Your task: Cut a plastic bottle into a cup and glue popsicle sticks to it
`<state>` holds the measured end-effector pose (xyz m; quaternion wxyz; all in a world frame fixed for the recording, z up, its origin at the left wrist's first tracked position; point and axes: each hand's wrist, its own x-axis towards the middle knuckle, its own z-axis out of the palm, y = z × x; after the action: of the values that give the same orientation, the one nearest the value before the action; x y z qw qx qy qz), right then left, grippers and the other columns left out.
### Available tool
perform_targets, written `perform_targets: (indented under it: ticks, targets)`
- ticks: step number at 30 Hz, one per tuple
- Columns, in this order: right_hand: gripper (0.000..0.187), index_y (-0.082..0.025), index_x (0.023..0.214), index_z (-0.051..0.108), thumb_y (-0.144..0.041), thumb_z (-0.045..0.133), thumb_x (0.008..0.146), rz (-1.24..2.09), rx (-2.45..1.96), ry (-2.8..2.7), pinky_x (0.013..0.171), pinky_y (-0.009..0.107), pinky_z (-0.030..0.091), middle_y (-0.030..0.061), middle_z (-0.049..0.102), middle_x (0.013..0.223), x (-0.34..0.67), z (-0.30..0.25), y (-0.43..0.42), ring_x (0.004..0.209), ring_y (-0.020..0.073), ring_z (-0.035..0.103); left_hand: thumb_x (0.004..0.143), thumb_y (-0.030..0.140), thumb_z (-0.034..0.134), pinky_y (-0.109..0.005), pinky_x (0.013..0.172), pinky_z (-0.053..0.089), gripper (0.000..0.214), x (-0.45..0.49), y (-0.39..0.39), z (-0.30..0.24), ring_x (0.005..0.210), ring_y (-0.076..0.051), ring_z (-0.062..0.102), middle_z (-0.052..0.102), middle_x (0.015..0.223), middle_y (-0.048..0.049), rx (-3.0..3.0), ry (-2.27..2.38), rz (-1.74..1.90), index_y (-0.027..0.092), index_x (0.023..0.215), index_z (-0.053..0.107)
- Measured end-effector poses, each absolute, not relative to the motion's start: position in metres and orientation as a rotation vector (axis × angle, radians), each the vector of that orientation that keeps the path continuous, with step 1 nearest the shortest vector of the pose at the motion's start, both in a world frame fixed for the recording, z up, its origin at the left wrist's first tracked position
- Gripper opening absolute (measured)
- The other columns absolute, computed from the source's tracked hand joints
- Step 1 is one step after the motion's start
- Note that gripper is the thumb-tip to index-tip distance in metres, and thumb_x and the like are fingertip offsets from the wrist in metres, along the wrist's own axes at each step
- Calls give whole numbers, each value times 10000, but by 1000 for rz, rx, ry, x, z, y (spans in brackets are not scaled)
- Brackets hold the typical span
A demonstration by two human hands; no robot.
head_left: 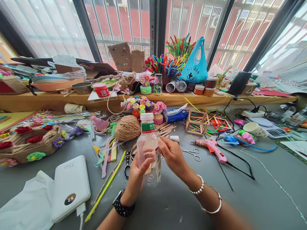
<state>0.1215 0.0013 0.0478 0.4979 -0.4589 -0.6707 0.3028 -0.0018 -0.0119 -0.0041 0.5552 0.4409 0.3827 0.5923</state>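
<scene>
Upright above the middle of the table is a clear plastic bottle (pixel 143 145) with a white cap and a green and red band round its neck. My left hand (pixel 136 177) wraps round its lower left side, with the thumb across the front. At the bottle's right side, my right hand (pixel 173 157) pinches the edge of its printed label (pixel 158 163); the fingertips are partly hidden. A ball of twine (pixel 127 127) lies just behind the left hand. Black-handled scissors (pixel 127 171) lie partly hidden beside the left hand, and small silver scissors (pixel 194 154) lie right of the right hand.
A pink glue gun (pixel 216 149) with a black cord lies to the right. At left are a white power bank (pixel 71 188) and a twine basket with crochet flowers (pixel 48 150). Craft sticks (pixel 165 129), a stick frame (pixel 198 123) and a blue tissue pack (pixel 176 115) sit behind. The windowsill (pixel 96 103) is crowded.
</scene>
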Motion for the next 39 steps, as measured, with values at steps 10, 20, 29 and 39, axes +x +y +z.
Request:
perform_targets:
  ticks: [10, 20, 29, 39]
  targets:
    - [415, -187, 505, 433, -492, 452, 785, 787, -1319, -1911, 420, 215, 221, -40, 430, 439, 144, 67, 3, 421, 81, 359, 604, 462, 648, -377, 815, 449, 595, -7, -9, -5, 908, -245, 579, 610, 988, -81, 1272, 1118, 1368, 182, 1110, 509]
    - [321, -128, 644, 589, -405, 511, 787, 1481, -1009, -1914, 428, 173, 270, -72, 408, 399, 169, 71, 12, 393, 41, 336, 586, 394, 690, -404, 898, 390, 704, -16, -3, -11, 1015, -288, 536, 588, 1088, -99, 1358, 1042, 1248, 191, 1209, 433]
    - [366, -131, 626, 601, -439, 493, 792, 1414, -896, -1864, 434, 184, 247, -73, 383, 414, 159, 64, 14, 413, 41, 325, 610, 393, 665, -420, 881, 393, 534, -9, -5, -2, 986, -285, 541, 598, 1077, -94, 1135, 781, 1261, 202, 1091, 534]
    - [336, -138, 607, 582, -380, 480, 817, 1475, -756, -1835, 422, 174, 270, -78, 387, 387, 135, 60, 1, 378, 33, 337, 582, 619, 590, -383, 881, 381, 643, -18, 1, -21, 1051, -300, 489, 622, 1013, -73, 1068, 693, 1393, 204, 1074, 569]
